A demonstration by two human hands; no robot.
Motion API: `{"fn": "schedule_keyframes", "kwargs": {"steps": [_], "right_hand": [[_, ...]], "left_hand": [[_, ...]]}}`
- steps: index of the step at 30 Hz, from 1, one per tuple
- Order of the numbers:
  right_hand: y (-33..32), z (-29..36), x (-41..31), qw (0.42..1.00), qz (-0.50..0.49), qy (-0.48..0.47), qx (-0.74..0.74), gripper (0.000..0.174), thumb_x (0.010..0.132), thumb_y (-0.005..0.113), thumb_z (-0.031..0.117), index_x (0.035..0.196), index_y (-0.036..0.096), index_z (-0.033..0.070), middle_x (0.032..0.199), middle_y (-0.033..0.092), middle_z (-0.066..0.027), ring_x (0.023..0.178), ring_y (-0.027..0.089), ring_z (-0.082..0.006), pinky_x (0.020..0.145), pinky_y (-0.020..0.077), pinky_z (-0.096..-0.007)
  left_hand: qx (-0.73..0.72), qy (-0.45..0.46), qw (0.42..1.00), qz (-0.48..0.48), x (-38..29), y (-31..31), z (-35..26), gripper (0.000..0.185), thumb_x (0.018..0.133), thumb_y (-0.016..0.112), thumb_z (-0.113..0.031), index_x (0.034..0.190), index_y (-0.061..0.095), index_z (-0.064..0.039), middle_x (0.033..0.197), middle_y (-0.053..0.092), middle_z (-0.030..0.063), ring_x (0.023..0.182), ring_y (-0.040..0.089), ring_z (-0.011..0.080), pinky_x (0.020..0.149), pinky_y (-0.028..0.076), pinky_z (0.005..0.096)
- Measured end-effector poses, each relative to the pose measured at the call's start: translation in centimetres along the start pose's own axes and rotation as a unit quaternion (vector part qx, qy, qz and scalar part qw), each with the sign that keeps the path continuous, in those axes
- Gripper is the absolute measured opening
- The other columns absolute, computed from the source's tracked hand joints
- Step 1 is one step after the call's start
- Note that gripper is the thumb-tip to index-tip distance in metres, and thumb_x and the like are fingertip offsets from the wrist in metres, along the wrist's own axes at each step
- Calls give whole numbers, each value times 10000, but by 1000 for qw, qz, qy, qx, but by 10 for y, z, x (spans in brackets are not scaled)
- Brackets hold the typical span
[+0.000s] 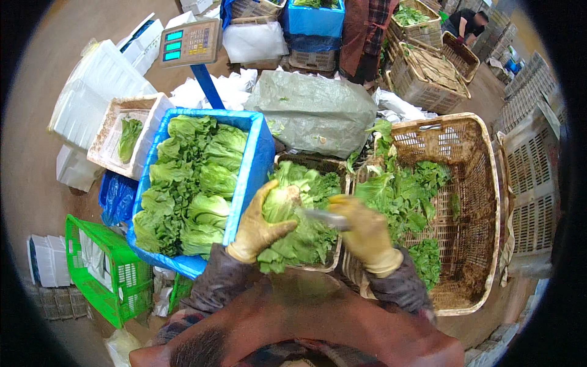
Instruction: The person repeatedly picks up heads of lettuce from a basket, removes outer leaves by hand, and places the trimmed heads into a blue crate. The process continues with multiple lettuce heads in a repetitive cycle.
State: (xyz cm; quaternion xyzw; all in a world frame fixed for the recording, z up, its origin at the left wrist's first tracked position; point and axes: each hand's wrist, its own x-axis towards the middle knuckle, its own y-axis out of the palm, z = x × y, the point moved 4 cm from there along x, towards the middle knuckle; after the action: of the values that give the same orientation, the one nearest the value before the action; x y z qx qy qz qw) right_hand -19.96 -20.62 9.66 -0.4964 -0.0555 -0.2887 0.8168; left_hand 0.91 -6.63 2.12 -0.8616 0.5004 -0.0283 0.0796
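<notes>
My left hand (257,225), in a yellowish rubber glove, grips a head of lettuce (278,207) whose cut brownish base faces up. In my right hand (367,231), gloved alike, is a knife (326,218); its blurred blade points left, close to the lettuce base. Whether the blade touches it, I cannot tell. Beneath both hands stands a plastic crate (345,183) with more leafy lettuce in it. To the left, a blue-lined crate (262,137) holds rows of lettuce heads (215,179). On the right, loose leaves (403,197) lie in a large, dirt-stained crate (477,206).
A scale display (190,43) rises on a blue post behind the blue-lined crate. A foam box (98,151) with one lettuce and a green crate (110,270) stand left. Ahead lies a grey-green sack (312,110). One person (367,36) stands beyond it; another (465,27) bends over a crate.
</notes>
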Motion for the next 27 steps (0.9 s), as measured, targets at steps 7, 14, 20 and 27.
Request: {"fn": "schedule_keyframes", "kwargs": {"steps": [7, 14, 20, 27], "right_hand": [[91, 0, 40, 873, 245, -28, -420, 129, 984, 514, 108, 944, 619, 46, 674, 614, -2, 466, 551, -83, 335, 404, -299], [89, 7, -16, 941, 111, 257, 192, 636, 931, 681, 554, 1269, 662, 15, 1302, 668, -206, 1220, 634, -335, 1032, 491, -431], [98, -5, -87, 847, 86, 316, 419, 588, 915, 763, 422, 1307, 645, -1, 1181, 706, -122, 1102, 635, -196, 953, 493, -345], [68, -53, -142, 671, -141, 468, 557, 365, 1028, 618, 324, 1174, 648, -10, 851, 574, 51, 735, 483, -48, 615, 412, -248]], "left_hand": [[116, -83, 990, -14, -33, -47, -1, 948, 700, 925, -411, 1436, 462, -33, 1331, 594, 183, 1229, 587, 327, 1061, 467, 408], [-136, -52, 983, 111, -26, -35, 28, 473, 1058, 561, -344, 1360, 510, 16, 1228, 583, 117, 1105, 538, 185, 963, 455, 329], [236, -120, 866, 424, 56, 10, 24, 348, 980, 669, -276, 1174, 649, 13, 1011, 716, 85, 917, 660, 216, 812, 519, 332], [-45, -147, 929, 337, 14, 91, 81, 791, 994, 635, -277, 1630, 231, -37, 1618, 364, 109, 1364, 491, 254, 1152, 387, 345]]}}
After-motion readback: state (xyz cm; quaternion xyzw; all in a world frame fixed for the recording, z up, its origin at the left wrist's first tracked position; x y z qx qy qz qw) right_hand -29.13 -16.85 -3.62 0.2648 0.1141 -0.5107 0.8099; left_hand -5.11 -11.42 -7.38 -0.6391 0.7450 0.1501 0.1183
